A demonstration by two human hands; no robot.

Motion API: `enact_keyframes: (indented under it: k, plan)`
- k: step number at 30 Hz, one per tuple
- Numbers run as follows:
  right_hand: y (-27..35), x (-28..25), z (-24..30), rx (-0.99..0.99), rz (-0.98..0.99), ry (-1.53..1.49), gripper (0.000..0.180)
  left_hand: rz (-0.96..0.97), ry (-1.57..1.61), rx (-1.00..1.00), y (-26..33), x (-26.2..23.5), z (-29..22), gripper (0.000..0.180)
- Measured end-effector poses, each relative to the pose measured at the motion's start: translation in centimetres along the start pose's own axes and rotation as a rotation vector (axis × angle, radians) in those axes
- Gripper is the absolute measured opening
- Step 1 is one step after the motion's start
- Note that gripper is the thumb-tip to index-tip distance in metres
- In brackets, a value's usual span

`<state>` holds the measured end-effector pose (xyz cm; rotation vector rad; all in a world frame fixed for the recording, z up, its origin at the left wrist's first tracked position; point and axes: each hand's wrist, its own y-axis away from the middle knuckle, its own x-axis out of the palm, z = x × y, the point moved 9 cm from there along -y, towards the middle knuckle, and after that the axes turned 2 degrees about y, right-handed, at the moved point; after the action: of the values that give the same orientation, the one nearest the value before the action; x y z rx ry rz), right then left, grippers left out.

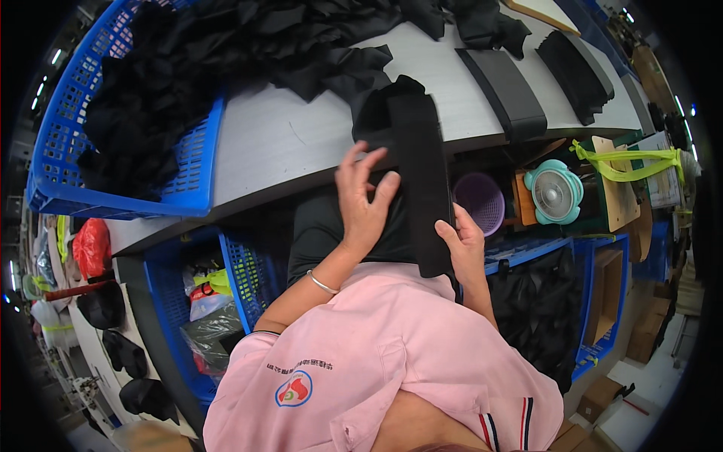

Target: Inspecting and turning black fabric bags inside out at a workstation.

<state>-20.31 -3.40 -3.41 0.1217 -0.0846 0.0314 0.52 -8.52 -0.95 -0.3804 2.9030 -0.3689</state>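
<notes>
Nearest the camera, the person's pink shirt fills the lower centre, with both forearms rising from it. The right hand has its grip closed on the lower end of a long black fabric strip, thumb on the front face and fingers hidden behind it. The left hand, a thin bangle at its wrist, lies flat and open against the strip's left edge, fingers spread, pressing rather than clasping. The strip runs up from the lap and over the front edge of the grey table, its upper end lying on the tabletop. Below the table edge to the right stand a purple mesh cup and a small teal fan. Farther back on the table lie two folded black pieces, well apart from the strip. At far left, a blue plastic crate holds a heap of black cloth that spills across the table's rear.
</notes>
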Motion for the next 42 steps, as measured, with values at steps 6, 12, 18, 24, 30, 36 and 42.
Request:
enact_keyframes:
  k: [6,12,18,24,30,36,42]
  plan:
    - [-1.0,0.2,0.9,-0.106,-0.03,0.456,0.042,-0.072,-0.424,0.157,-5.7,-0.5,1.6,0.042]
    - [-2.9,2.7,4.4,-0.315,-0.061,0.675,0.049,0.077,-0.233,0.239,-7.1,2.0,0.0,0.061]
    - [-6.7,5.2,5.2,-0.587,-0.133,1.014,0.028,0.513,-0.203,0.523,-3.1,5.4,-6.4,0.061]
    - [-9.2,5.9,3.0,-0.678,-0.155,1.095,0.009,0.39,-0.236,0.604,-2.0,2.1,-7.7,0.061]
    - [-10.1,4.3,3.2,-0.575,-0.234,0.51,0.023,0.107,-0.212,0.476,-0.5,-1.0,-5.2,0.071]
    - [-10.2,4.3,0.4,0.03,-0.155,-0.371,0.029,-0.105,-0.313,0.412,-0.5,-1.5,-4.5,0.079]
    - [-10.2,5.3,1.0,0.055,-0.123,-0.548,0.033,-0.081,-0.106,0.346,-2.4,-0.4,-4.8,0.066]
